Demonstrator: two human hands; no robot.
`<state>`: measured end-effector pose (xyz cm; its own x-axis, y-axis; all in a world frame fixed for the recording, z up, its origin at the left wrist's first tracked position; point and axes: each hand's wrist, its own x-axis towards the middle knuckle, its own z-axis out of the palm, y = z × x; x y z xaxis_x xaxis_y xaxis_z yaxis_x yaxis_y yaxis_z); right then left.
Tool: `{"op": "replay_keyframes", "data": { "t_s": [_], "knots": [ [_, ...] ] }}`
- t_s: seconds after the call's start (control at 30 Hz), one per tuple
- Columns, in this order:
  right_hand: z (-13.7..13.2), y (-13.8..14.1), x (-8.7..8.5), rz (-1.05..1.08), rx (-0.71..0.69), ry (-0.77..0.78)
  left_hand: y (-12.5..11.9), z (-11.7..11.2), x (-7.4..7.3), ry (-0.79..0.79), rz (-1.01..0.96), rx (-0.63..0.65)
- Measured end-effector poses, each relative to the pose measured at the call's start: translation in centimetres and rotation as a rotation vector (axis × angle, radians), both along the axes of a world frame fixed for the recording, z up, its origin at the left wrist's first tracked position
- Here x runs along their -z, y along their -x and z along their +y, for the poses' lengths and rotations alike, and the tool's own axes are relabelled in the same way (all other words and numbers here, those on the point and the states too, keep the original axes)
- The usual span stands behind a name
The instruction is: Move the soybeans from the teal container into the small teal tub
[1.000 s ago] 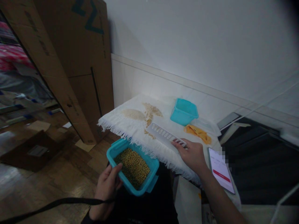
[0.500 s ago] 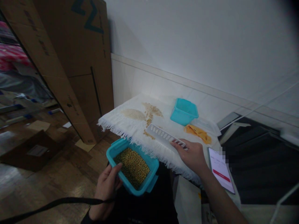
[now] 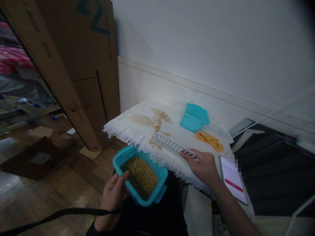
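My left hand (image 3: 115, 189) grips the near-left rim of a turquoise plastic container (image 3: 161, 173), thumb over the edge. Round yellowish beans (image 3: 142, 172) fill part of it, with a darker green patch along the near side. The container is held just below the fringed front edge of a white cloth (image 3: 118, 126). In my right hand (image 3: 203, 165) is a long, narrow white slotted plastic tray (image 3: 169, 146), pinched at its right end. Its far end is low over the cloth beside scattered beans (image 3: 157, 126); whether it touches the cloth I cannot tell.
Two pale grainy patches (image 3: 140, 120) lie on the cloth. Farther right are a second turquoise container (image 3: 194, 118), a yellow cloth (image 3: 209, 141), a clear lid (image 3: 222, 132) and a phone (image 3: 233, 180). A tall cardboard box (image 3: 91, 65) stands at left; a wall (image 3: 209, 42) rises behind.
The slotted tray has shifted slightly left and toward the front edge, over some of the scattered beans. My left hand and the bean container have stayed nearly still.
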<state>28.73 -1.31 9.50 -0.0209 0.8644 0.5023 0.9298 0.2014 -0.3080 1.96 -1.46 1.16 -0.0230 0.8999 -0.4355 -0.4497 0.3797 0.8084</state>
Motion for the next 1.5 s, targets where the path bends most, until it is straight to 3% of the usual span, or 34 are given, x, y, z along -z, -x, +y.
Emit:
{"op": "replay_keyframes", "data": {
  "t_s": [0.17, 0.4, 0.77, 0.9, 1.0, 1.2, 1.5],
  "knots": [
    [-1.0, -0.2, -0.1, -0.084, 0.052, -0.032, 0.0, 0.0, -0.3, 0.020, -0.016, -0.007],
    [-2.6, -0.9, 0.4, -0.163, 0.021, -0.112, 0.1, -0.2, -0.8, 0.033, -0.036, -0.001],
    [-4.0, -0.3, 0.5, -0.158, -0.009, -0.063, 0.0, 0.0, -0.1, 0.024, -0.023, -0.018],
    [-4.7, 0.9, 0.5, -0.113, -0.096, -0.052, 0.1, -0.2, -0.5, 0.014, 0.007, -0.014],
    [-4.3, 1.3, 0.3, -0.102, -0.097, -0.057, 0.0, -0.2, -0.6, -0.001, 0.009, -0.011],
    [-2.0, 0.8, 0.1, -0.187, 0.067, -0.158, 0.0, 0.1, -0.3, 0.017, -0.009, -0.018],
    [-2.0, 1.4, -0.3, -0.226, 0.005, -0.145, 0.8, 0.5, -0.9, 0.019, 0.000, -0.049]
  ]
}}
